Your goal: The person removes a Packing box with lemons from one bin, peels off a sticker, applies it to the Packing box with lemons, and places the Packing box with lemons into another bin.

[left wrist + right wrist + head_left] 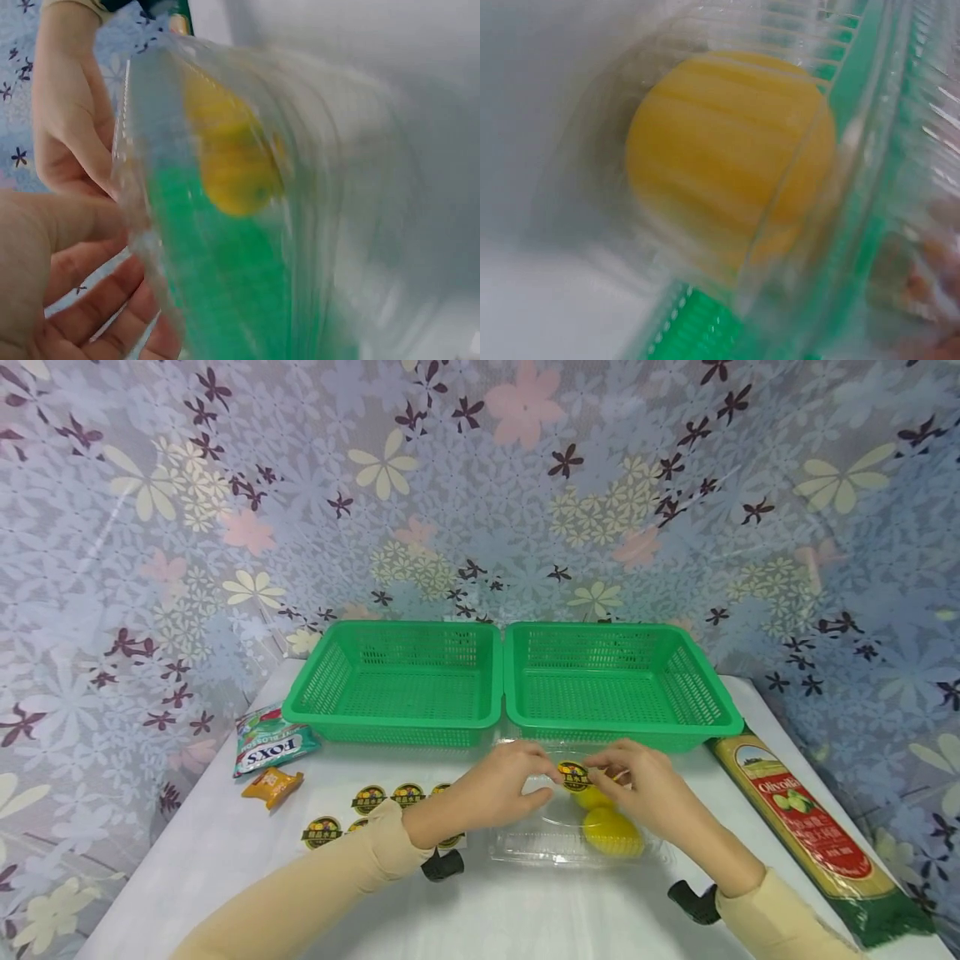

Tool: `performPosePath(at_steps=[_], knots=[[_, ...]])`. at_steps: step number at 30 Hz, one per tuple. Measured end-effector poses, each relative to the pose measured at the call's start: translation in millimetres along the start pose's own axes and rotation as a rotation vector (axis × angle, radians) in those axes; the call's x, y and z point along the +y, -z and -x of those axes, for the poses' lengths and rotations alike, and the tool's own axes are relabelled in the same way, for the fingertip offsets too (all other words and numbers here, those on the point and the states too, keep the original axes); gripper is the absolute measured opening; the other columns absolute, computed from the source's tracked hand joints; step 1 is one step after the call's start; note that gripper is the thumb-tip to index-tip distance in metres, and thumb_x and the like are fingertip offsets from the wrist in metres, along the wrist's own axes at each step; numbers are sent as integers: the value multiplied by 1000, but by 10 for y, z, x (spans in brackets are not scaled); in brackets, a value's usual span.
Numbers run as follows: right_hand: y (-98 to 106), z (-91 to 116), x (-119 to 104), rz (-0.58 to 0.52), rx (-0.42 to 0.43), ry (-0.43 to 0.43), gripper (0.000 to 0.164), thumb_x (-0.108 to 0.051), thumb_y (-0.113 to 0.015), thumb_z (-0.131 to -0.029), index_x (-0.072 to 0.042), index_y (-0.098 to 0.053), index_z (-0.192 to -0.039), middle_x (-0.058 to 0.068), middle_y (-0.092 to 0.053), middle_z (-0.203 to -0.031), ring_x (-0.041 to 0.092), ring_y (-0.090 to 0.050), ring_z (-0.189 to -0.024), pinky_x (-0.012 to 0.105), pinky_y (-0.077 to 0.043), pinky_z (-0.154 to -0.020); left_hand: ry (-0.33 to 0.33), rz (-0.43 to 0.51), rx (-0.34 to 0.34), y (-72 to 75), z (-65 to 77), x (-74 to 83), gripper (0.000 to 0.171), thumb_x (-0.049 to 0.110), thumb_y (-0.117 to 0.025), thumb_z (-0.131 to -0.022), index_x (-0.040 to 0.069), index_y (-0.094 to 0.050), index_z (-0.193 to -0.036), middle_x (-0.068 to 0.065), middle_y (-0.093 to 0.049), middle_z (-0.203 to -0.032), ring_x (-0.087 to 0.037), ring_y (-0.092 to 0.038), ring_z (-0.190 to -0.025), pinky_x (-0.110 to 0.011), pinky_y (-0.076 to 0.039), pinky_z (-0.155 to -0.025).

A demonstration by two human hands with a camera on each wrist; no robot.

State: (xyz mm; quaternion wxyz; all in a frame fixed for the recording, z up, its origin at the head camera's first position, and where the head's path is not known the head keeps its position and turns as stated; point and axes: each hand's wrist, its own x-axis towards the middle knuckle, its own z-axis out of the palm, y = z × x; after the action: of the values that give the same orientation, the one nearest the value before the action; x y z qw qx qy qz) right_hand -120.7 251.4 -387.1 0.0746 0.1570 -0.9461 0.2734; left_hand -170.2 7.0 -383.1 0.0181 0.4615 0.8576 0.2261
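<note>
A clear plastic clamshell box [528,843] lies closed on the table with yellow round fruits [612,832] inside its right part. An oval black-and-yellow label sticker [574,775] appears to lie on the lid. At the sticker's left edge are the fingertips of my left hand [501,787], its thumb apart from the fingers. My right hand [651,789] reaches from the other side, fingertips touching the right edge. The left wrist view shows left fingers spread beside the lid. Blurred fruit [731,157] and plastic fill the right wrist view, with the right hand out of sight.
Two green baskets [405,723] [622,727] stand side by side behind the box. Left of it lie a sheet of label stickers [322,832], an orange packet [273,787] and a teal FOX'S bag [273,743]. A long Olivoila pasta pack [810,827] lies at the right.
</note>
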Motion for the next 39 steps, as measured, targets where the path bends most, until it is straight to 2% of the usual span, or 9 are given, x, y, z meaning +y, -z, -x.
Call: performPosePath(at_steps=[4,7,11,13,17,26,33,39], knots=[[35,132,-3,129,-1,147,34,-14,-75,-102,-4,-74,-134,16,-73,-134,37,-73,-119,52,-63,-95,-117,-165,-16,23,61,-30,36,28,-67,-109,11,-71,-141,-8,-67,-149,-24,-61,-143,-35,-48,-122],[34,206,9,210,-44,246,45,-16,-73,-103,-3,-66,-146,20,-65,-150,45,-61,-138,59,-57,-105,-146,-269,-91,22,96,-48,54,39,-54,-114,10,-52,-160,-8,-49,-168,-27,-45,-157,-44,-40,-128],[-19,250,61,256,-111,309,51,-22,-67,-107,-1,-58,-153,18,-55,-160,49,-47,-151,67,-48,-112,-85,-325,-221,-28,106,-65,63,50,-33,-117,18,-29,-171,1,-26,-178,-24,-24,-167,-55,-31,-132],[-55,259,87,264,-132,310,52,-26,-64,-109,-1,-56,-154,16,-52,-163,49,-44,-153,70,-45,-114,-58,-321,-265,-55,106,-73,64,53,-27,-117,20,-26,-172,3,-22,-179,-24,-19,-168,-58,-26,-133],[-96,275,122,267,-152,298,55,-32,-62,-110,-3,-54,-156,13,-50,-164,46,-42,-154,72,-39,-119,-38,-321,-299,-77,117,-76,65,57,-21,-116,24,-26,-172,6,-22,-179,-22,-17,-168,-58,-21,-135],[-82,303,169,281,-163,318,57,-40,-57,-112,-5,-54,-157,11,-52,-163,43,-45,-154,68,-41,-120,-63,-359,-286,-106,160,-124,64,58,-22,-116,24,-32,-170,7,-25,-178,-23,-23,-167,-55,-24,-134],[-35,323,177,312,-144,324,54,-39,-61,-110,-3,-61,-151,13,-59,-158,42,-52,-149,68,-45,-116,-71,-385,-259,-59,198,-119,61,53,-27,-117,21,-39,-168,4,-33,-176,-25,-28,-166,-54,-27,-133],[16,333,158,305,-108,313,55,-38,-62,-110,-2,-60,-152,16,-60,-156,43,-55,-147,67,-48,-114,-62,-415,-205,-13,192,-94,67,55,-31,-116,15,-35,-169,-2,-34,-176,-27,-30,-164,-52,-34,-131]])
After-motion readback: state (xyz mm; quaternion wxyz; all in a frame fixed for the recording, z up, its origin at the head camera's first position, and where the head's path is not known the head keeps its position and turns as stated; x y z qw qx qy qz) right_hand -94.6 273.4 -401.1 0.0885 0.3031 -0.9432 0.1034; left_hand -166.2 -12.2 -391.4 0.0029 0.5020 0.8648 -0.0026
